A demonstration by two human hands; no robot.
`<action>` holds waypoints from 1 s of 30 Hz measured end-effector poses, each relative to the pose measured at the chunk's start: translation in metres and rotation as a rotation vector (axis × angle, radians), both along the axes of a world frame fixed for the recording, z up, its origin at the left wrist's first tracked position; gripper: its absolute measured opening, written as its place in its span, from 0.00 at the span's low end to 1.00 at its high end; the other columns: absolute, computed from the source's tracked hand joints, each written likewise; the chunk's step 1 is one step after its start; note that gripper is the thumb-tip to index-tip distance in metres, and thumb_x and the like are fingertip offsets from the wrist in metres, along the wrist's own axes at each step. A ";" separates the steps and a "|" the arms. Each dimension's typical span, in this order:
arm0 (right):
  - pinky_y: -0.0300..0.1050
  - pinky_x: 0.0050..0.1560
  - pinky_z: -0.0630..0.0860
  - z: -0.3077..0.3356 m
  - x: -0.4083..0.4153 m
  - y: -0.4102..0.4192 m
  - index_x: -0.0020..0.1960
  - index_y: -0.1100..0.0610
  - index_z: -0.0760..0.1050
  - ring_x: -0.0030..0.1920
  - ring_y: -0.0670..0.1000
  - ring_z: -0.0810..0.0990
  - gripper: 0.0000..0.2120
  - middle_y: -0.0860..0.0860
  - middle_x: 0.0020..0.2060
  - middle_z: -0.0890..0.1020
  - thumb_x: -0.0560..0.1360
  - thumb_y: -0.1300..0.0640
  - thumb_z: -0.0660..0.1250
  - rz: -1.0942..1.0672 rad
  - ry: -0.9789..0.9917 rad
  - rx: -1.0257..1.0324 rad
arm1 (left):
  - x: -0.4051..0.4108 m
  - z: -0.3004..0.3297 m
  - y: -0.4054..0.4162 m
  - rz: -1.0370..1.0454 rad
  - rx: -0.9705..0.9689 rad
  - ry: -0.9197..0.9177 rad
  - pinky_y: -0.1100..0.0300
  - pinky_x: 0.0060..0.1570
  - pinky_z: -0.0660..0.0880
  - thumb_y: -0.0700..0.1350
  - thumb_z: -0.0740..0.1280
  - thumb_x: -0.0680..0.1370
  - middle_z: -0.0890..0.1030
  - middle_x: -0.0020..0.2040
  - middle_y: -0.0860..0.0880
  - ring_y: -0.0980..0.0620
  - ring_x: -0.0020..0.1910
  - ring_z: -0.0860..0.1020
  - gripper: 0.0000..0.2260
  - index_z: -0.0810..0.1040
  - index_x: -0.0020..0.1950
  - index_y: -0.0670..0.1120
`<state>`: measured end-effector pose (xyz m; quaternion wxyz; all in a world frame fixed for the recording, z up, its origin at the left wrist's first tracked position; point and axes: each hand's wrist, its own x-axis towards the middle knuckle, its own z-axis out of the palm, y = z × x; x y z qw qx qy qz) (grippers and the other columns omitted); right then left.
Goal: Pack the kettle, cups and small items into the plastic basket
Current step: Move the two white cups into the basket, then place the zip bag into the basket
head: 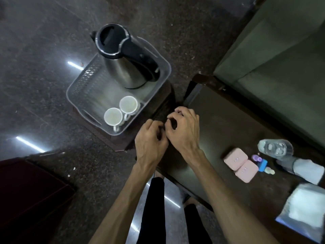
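Plastic basket (80, 81) sits on a small dark stand at about 10 o'clock from the hands. Kettle (123, 57) stands upright in its far end, black lid and handle up. Two white cups (121, 111) are in the near right corner, upright, touching each other. Both hands meet at the near left corner of the dark worktop (228, 124), just beside the basket's near corner. Left hand (151, 140) grip: fingers curled in, closed around something small and dark, can't tell what. Right hand (184, 127) grip: fingers bent, pinching at the same dark thing, touching the left hand. At 3 to 4 o'clock on the worktop: two pink boxes (241, 164) touching, a small purple and blue item (260, 162) just beside them, a clear bottle (276, 148) lying down, white packets (306, 203) near the edge.
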<state>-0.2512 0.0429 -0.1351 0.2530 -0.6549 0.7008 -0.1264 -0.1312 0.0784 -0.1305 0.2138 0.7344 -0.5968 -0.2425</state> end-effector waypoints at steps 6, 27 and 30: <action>0.53 0.60 0.73 0.002 -0.102 0.052 0.51 0.54 0.86 0.58 0.56 0.79 0.09 0.52 0.56 0.83 0.74 0.55 0.70 -0.235 -0.003 0.046 | -0.099 -0.003 0.025 -0.213 0.064 0.046 0.56 0.39 0.78 0.41 0.72 0.75 0.81 0.48 0.52 0.52 0.40 0.78 0.07 0.84 0.52 0.46; 0.48 0.57 0.79 -0.034 -0.436 0.323 0.58 0.58 0.85 0.55 0.58 0.85 0.13 0.55 0.56 0.87 0.75 0.60 0.71 -1.231 -0.099 0.112 | -0.446 -0.057 0.210 -0.703 0.533 0.112 0.50 0.55 0.80 0.46 0.71 0.78 0.85 0.53 0.45 0.43 0.52 0.83 0.08 0.84 0.53 0.44; 0.49 0.59 0.78 -0.047 -0.481 0.335 0.64 0.59 0.82 0.59 0.61 0.84 0.19 0.58 0.58 0.86 0.73 0.59 0.72 -1.306 -0.030 0.108 | -0.480 -0.083 0.223 -0.496 0.738 0.181 0.54 0.60 0.78 0.48 0.72 0.77 0.86 0.57 0.45 0.44 0.58 0.83 0.13 0.83 0.59 0.44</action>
